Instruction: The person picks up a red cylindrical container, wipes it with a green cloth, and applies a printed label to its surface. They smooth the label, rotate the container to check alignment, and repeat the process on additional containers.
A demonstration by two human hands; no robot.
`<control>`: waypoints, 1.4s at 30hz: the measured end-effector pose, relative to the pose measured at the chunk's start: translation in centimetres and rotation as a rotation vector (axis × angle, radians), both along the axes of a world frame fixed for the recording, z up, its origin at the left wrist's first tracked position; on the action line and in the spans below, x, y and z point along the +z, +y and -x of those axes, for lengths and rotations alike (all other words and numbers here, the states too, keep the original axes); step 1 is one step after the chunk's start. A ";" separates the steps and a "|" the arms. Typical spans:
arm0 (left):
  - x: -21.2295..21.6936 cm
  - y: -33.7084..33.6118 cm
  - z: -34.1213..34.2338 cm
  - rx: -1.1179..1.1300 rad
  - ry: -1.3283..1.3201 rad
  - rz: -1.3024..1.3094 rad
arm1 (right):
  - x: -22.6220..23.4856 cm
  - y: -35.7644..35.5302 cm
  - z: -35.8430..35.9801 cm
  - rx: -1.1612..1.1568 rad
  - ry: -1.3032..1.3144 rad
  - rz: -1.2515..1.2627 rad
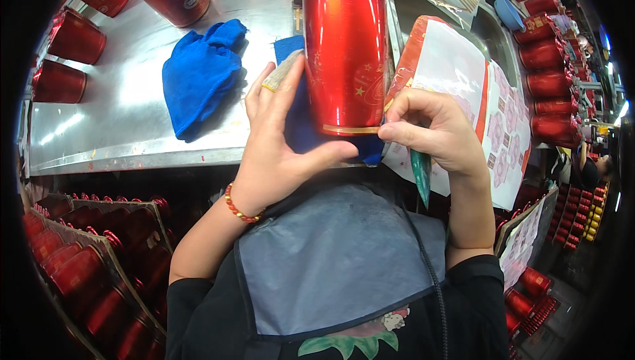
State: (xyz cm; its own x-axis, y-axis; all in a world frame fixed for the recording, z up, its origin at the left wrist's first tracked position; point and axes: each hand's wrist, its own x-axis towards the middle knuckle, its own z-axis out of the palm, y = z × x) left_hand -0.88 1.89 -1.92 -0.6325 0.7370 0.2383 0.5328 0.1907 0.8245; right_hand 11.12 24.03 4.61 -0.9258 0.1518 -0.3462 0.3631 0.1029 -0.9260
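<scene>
A shiny red canister with faint gold stars and a gold band at its near end lies in front of me, on dark blue cloth. My left hand rests spread along its left side, index fingertip touching it and thumb stretched out by the near rim. A grey knit finger cover with a yellow hem sits on one of its fingers. My right hand is closed in a pinch at the gold band's right end. Below its palm sticks out a green pointed tool end; the tool's other end is hidden.
A crumpled blue cloth lies on the metal table, with several red canisters at its left. A sink and printed sheets are to the right. Crates of red canisters stand below left.
</scene>
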 end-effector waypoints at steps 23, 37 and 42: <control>-1.2 -0.1 -0.4 -0.023 -0.207 -0.099 | -1.4 -0.1 -0.3 -0.053 -0.029 0.123; -0.5 -1.3 -1.3 0.170 0.246 -0.179 | -1.5 -0.2 -0.3 -0.054 -0.023 0.065; -1.1 -1.1 -2.0 -0.124 0.854 -0.265 | -1.5 -0.3 -0.3 -0.045 -0.003 0.075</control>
